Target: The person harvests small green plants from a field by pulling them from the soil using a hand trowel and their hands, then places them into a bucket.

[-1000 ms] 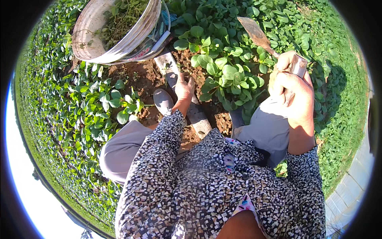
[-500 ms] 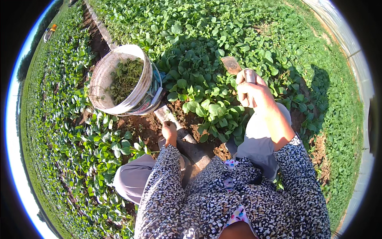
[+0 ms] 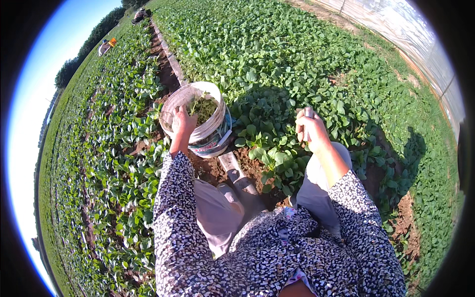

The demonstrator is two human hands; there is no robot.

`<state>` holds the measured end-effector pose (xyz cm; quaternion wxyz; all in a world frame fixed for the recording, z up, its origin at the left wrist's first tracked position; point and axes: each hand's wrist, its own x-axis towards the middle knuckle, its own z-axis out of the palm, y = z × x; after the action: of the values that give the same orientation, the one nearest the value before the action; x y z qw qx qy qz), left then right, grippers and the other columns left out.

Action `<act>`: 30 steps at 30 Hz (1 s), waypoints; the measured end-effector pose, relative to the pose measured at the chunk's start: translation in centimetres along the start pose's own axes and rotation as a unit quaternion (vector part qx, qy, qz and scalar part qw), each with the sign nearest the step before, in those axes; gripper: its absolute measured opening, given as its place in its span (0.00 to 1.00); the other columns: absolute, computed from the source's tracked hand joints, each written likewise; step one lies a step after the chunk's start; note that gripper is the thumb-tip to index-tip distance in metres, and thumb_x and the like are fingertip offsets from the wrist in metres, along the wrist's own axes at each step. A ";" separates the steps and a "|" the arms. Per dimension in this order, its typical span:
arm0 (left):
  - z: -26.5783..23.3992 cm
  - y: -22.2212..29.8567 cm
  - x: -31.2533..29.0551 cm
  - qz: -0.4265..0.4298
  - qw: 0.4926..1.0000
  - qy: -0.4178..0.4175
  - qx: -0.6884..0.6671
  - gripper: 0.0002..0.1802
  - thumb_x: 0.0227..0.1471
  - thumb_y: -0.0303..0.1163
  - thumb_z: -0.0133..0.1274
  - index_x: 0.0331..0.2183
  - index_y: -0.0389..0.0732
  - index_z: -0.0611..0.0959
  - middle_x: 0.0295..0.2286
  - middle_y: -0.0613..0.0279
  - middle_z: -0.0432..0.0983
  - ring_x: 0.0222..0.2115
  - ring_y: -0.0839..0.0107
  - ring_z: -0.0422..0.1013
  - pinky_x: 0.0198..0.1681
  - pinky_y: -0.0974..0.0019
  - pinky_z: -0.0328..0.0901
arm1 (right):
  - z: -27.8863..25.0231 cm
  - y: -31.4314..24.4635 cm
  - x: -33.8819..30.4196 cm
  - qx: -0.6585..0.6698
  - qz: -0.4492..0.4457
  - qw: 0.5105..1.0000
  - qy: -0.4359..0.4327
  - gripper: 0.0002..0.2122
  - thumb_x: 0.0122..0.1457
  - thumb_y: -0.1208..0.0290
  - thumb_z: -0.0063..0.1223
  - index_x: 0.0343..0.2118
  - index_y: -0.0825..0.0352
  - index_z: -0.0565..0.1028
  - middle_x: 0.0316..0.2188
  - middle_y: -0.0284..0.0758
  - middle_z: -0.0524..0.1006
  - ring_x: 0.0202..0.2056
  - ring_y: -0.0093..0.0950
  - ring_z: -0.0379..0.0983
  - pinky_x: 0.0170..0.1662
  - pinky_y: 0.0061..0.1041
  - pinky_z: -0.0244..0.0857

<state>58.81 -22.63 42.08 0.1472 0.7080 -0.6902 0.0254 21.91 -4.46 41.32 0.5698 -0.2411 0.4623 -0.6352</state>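
A whitish plastic bucket (image 3: 217,129), tilted with its mouth toward me, holds a heap of wilted pulled greens (image 3: 204,108). Over its near left rim is my left hand (image 3: 183,122), with bent fingers inside the mouth beside the greens. Its fingertips are hidden, so anything between them cannot be made out. My right hand (image 3: 312,129), above my right knee, is wrapped round the handle of a short flat-bladed hand tool (image 3: 308,113). Only the handle end shows now; the blade is out of sight. Leafy green plants (image 3: 277,161) grow below that hand.
A pale narrow strip (image 3: 232,168) runs over brown soil between my legs and continues beyond the bucket. Dense leafy rows (image 3: 123,188) spread on both sides. Far off at the left are a crouching person (image 3: 104,48) and an orange container (image 3: 112,41). A pale plastic-covered structure (image 3: 396,29) borders the right.
My left hand has risen from the pale strip to the bucket's mouth. My right hand still grips the tool, whose blade has turned out of sight. The view has tilted up, showing more field.
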 end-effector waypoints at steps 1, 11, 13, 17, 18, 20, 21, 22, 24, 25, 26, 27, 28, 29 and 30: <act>0.7 -2.1 0.6 0.029 0.997 0.053 -0.041 0.31 0.45 0.40 0.58 0.52 0.41 0.73 0.51 0.41 0.64 0.52 0.47 0.63 0.54 0.52 0.61 | 0.3 0.2 0.3 -0.008 -0.001 1.000 -0.011 0.04 0.47 0.76 0.52 0.25 0.62 0.68 0.15 0.34 0.70 0.12 0.23 0.64 0.13 0.20 0.56; 1.9 -0.1 -0.8 0.053 0.991 -0.090 -0.085 0.29 0.48 0.46 0.55 0.51 0.48 0.75 0.47 0.50 0.73 0.49 0.54 0.69 0.52 0.56 0.62 | 1.4 -2.5 -1.3 -0.092 -0.020 0.995 -0.031 0.05 0.49 0.74 0.54 0.29 0.64 0.70 0.16 0.34 0.70 0.15 0.23 0.65 0.16 0.22 0.60; 2.5 -0.9 -1.1 0.065 0.988 -0.115 -0.082 0.27 0.48 0.47 0.54 0.50 0.49 0.76 0.44 0.50 0.76 0.47 0.54 0.71 0.51 0.56 0.63 | 1.8 -2.8 -1.9 -0.084 -0.012 0.995 -0.045 0.05 0.49 0.75 0.53 0.30 0.64 0.70 0.16 0.34 0.70 0.13 0.24 0.64 0.17 0.24 0.60; 3.0 -1.0 -1.6 0.103 0.988 -0.103 -0.057 0.26 0.48 0.47 0.53 0.49 0.50 0.76 0.43 0.50 0.75 0.46 0.54 0.71 0.51 0.55 0.63 | 3.2 -3.5 -2.2 -0.056 -0.008 0.996 -0.072 0.04 0.52 0.75 0.52 0.31 0.63 0.71 0.18 0.33 0.71 0.14 0.22 0.63 0.19 0.24 0.59; 3.1 -0.7 -1.4 0.114 0.986 -0.105 -0.054 0.26 0.48 0.47 0.52 0.49 0.49 0.77 0.43 0.50 0.76 0.46 0.54 0.71 0.50 0.55 0.63 | 3.6 -3.6 -2.1 -0.055 -0.015 0.995 -0.086 0.04 0.53 0.75 0.51 0.32 0.63 0.71 0.18 0.33 0.71 0.15 0.22 0.64 0.20 0.23 0.59; 3.5 -0.4 -1.5 0.124 0.985 -0.107 -0.051 0.25 0.49 0.47 0.52 0.48 0.49 0.77 0.43 0.50 0.76 0.46 0.53 0.71 0.50 0.55 0.63 | 4.2 -3.6 -1.9 -0.045 -0.028 0.993 -0.105 0.04 0.54 0.75 0.51 0.32 0.64 0.71 0.19 0.33 0.71 0.17 0.22 0.65 0.20 0.21 0.59; 3.8 -0.3 -1.6 0.123 0.985 -0.108 -0.052 0.25 0.49 0.47 0.51 0.48 0.49 0.77 0.43 0.50 0.76 0.46 0.53 0.71 0.50 0.55 0.63 | 4.7 -3.7 -2.2 -0.041 -0.036 0.992 -0.111 0.04 0.54 0.75 0.50 0.33 0.65 0.71 0.19 0.34 0.71 0.19 0.22 0.66 0.20 0.20 0.58; 4.0 -0.2 -1.8 0.123 0.985 -0.108 -0.052 0.25 0.49 0.47 0.51 0.48 0.49 0.77 0.43 0.50 0.76 0.46 0.53 0.71 0.50 0.55 0.63 | 5.1 -3.6 -2.4 -0.043 -0.036 0.992 -0.116 0.05 0.54 0.75 0.50 0.34 0.65 0.71 0.19 0.33 0.71 0.18 0.22 0.65 0.21 0.21 0.59; 4.2 -0.1 -1.8 0.123 0.985 -0.107 -0.055 0.25 0.49 0.48 0.51 0.48 0.50 0.77 0.42 0.51 0.76 0.45 0.54 0.71 0.49 0.55 0.64 | 5.7 -3.7 -2.8 -0.046 -0.044 0.990 -0.127 0.07 0.55 0.74 0.48 0.37 0.66 0.70 0.18 0.32 0.70 0.17 0.23 0.63 0.21 0.23 0.59; 4.3 0.1 -1.9 0.120 0.986 -0.101 -0.052 0.24 0.49 0.49 0.51 0.48 0.51 0.77 0.41 0.53 0.77 0.45 0.55 0.72 0.49 0.55 0.64 | 5.9 -3.6 -3.1 -0.045 -0.038 0.990 -0.128 0.07 0.55 0.74 0.48 0.37 0.66 0.69 0.18 0.32 0.70 0.16 0.22 0.63 0.22 0.23 0.59; 4.3 0.2 -1.9 0.117 0.987 -0.092 -0.050 0.24 0.49 0.49 0.52 0.47 0.52 0.78 0.40 0.54 0.78 0.44 0.55 0.72 0.48 0.56 0.64 | 6.1 -3.7 -3.5 -0.038 -0.038 0.989 -0.139 0.06 0.55 0.74 0.48 0.36 0.66 0.70 0.18 0.33 0.70 0.16 0.22 0.63 0.21 0.23 0.59; 4.3 0.2 -2.0 0.131 0.987 -0.084 -0.049 0.23 0.50 0.49 0.51 0.47 0.51 0.78 0.40 0.53 0.77 0.44 0.54 0.72 0.48 0.55 0.64 | 6.3 -3.8 -3.9 -0.030 -0.038 0.988 -0.150 0.06 0.55 0.75 0.49 0.35 0.66 0.70 0.19 0.34 0.71 0.16 0.22 0.63 0.21 0.22 0.59; 4.2 0.3 -2.0 0.133 0.986 -0.094 -0.046 0.23 0.50 0.49 0.51 0.47 0.51 0.78 0.40 0.53 0.77 0.44 0.54 0.72 0.48 0.55 0.64 | 6.4 -3.9 -4.2 -0.023 -0.038 0.986 -0.161 0.05 0.54 0.75 0.50 0.35 0.66 0.71 0.19 0.35 0.71 0.16 0.22 0.63 0.20 0.22 0.59; 4.0 0.8 -2.3 0.136 0.984 -0.106 -0.044 0.23 0.50 0.49 0.50 0.47 0.51 0.78 0.40 0.52 0.77 0.44 0.54 0.72 0.48 0.55 0.64 | 6.3 -4.0 -4.4 -0.032 -0.038 0.988 -0.149 0.06 0.54 0.74 0.50 0.35 0.65 0.71 0.19 0.35 0.71 0.15 0.22 0.62 0.20 0.22 0.59; 3.5 1.1 -2.7 0.139 0.982 -0.117 -0.042 0.23 0.50 0.48 0.50 0.46 0.50 0.78 0.40 0.52 0.77 0.44 0.53 0.72 0.48 0.54 0.64 | 6.2 -4.2 -4.7 -0.035 -0.039 0.988 -0.147 0.06 0.54 0.75 0.49 0.35 0.65 0.71 0.19 0.35 0.71 0.15 0.22 0.62 0.20 0.22 0.59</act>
<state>57.00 -20.86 38.24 0.0899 0.5965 -0.7948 -0.0661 26.13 -2.30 48.78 0.5974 -0.3697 0.3856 -0.5982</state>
